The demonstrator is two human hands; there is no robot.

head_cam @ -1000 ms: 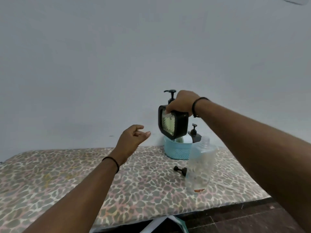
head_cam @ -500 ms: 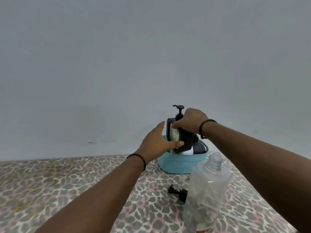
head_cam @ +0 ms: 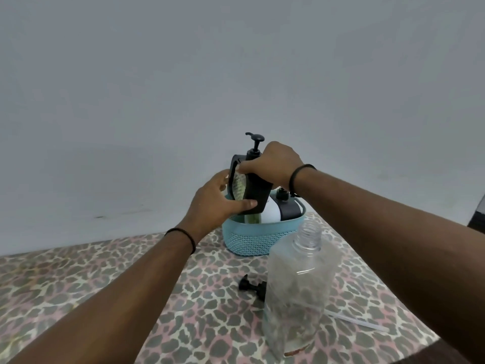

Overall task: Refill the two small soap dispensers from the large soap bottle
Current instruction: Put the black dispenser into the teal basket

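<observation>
Both hands grip the black soap dispenser [head_cam: 253,189], held above the teal basket [head_cam: 252,239] at twelve o'clock on the desk [head_cam: 110,282]. The right hand [head_cam: 273,164] curls over its shoulder just beside the pump head, while the left hand [head_cam: 216,199] wraps the lower body, thumb across the front. The dispenser looks rigid and probably light, with a smooth casing that may slip if soapy; holding the body low and turning the pump collar seems the sound way in. The clear bottle [head_cam: 301,287] stands uncapped at five o'clock, nearer the person. Its removed pump [head_cam: 252,286] lies at its nine o'clock.
</observation>
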